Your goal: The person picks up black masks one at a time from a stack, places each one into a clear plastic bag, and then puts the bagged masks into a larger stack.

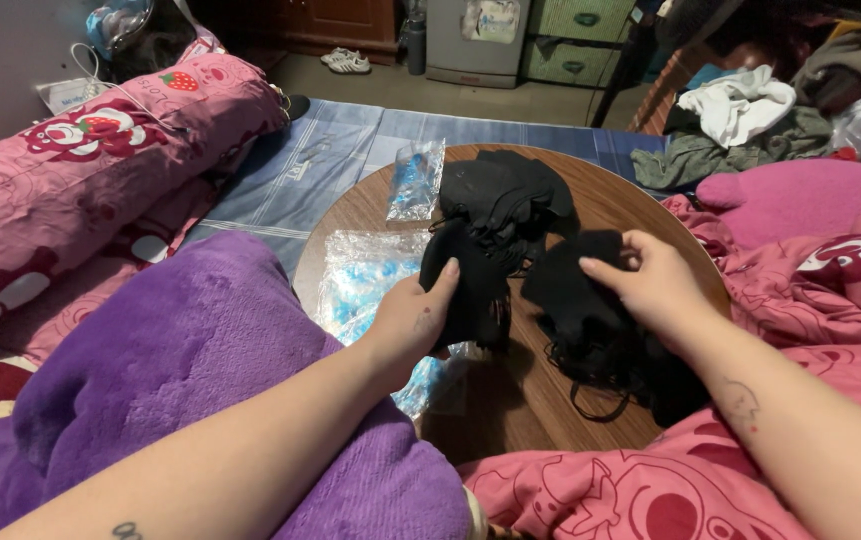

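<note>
On a round wooden table (620, 200) lie black fabric pieces, possibly face masks with ear loops. My left hand (415, 315) grips one black piece (460, 280) near the table's middle. My right hand (650, 280) pinches another black piece (575, 285) that rests on a heap of black pieces (610, 350) at the near right. A further pile of black pieces (500, 200) sits toward the table's far side. Clear plastic bags with blue print lie to the left: one (417, 180) at the far left edge, a larger one (365, 280) under my left hand.
A purple blanket (180, 350) covers the near left. Pink patterned bedding (100, 170) rolls up at far left and spreads at right (800, 260). A blue mat (340, 150) lies beyond the table. Clothes (740, 120) pile at far right; shoes (347, 62) and cabinets stand at the back.
</note>
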